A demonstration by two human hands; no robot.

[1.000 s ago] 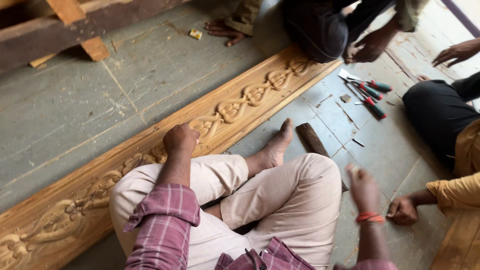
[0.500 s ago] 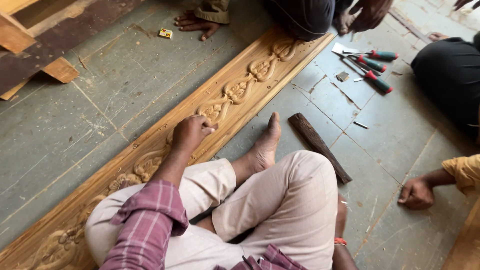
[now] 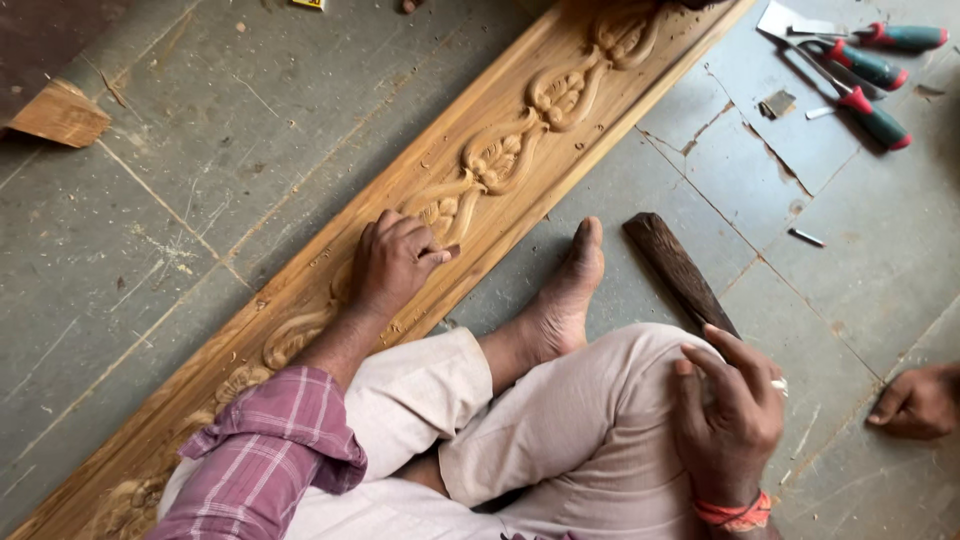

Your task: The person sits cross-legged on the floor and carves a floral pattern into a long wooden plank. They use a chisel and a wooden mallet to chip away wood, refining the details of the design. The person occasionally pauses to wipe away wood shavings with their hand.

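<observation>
Wood offcut (image 3: 62, 113) lies on the grey floor (image 3: 150, 250) well to the left of the long carved plank (image 3: 520, 150), which runs diagonally from lower left to upper right, and the left hand (image 3: 395, 262) rests on the plank's carved face with fingers curled loosely together, gripping nothing. Just right of the plank are a bare foot (image 3: 562, 295) and a dark wooden stick (image 3: 680, 272); further right, the right hand (image 3: 728, 410) lies on the bent knee, fingers spread, a small pale object at its fingertips, and red-and-green-handled chisels (image 3: 865, 75) lie well right of the plank's upper end, with another person's hand (image 3: 918, 400) on the floor at the far right.
</observation>
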